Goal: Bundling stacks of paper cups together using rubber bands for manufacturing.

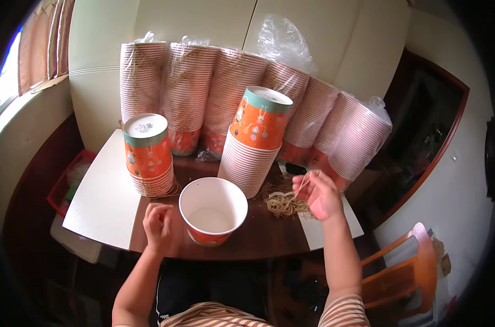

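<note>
Two hands [239,210] beside paper bucket [213,211]

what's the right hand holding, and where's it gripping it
The right hand pinches a thin tan rubber band at its upper end between fingertips, above the rubber band pile. The left hand is closed; nothing visible in it.

One head-worn fisheye camera looks steeply down, close above the table [103,201], cup stacks [225,92] beyond the fingers [307,182].

Soft daylight enters from the bright, overexposed window [4,82] at upper left. The dark wooden surface [264,234] shows faint sheen. Fisheye bending curves edges; corners fall black; focus stays fairly sharp throughout.
</note>
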Demonstrator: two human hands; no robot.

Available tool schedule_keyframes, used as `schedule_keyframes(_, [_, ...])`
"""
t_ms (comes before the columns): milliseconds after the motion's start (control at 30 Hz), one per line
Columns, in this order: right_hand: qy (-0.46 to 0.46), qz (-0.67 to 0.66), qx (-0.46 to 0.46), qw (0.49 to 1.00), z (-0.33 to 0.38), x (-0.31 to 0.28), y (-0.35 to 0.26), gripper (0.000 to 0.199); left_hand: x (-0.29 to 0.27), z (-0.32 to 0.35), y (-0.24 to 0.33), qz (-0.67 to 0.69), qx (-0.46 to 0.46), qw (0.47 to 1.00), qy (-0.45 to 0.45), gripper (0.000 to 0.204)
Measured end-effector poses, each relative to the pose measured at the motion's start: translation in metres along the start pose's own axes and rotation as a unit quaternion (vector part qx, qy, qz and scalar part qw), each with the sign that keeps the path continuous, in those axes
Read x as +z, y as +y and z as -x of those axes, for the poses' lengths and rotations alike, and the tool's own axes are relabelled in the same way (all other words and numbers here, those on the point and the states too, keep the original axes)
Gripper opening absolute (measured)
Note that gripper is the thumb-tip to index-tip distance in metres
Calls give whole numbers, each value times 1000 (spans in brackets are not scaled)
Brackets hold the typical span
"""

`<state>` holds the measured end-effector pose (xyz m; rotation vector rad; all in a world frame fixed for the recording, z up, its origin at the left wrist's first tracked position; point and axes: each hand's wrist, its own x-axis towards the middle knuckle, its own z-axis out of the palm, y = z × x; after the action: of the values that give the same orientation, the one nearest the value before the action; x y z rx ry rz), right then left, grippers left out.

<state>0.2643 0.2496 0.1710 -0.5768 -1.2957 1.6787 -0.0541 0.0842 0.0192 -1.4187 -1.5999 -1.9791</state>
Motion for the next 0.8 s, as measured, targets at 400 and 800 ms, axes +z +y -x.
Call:
schedule_keyframes(400, [-129, -127, 70, 981, 54, 40, 20, 17, 34, 18, 124, 257, -182, 867, -386, 53])
schedule_keyframes(800, [-122, -176, 107, 971, 68, 39, 36, 20, 55, 39, 122, 364, -300, 766, -437, 38])
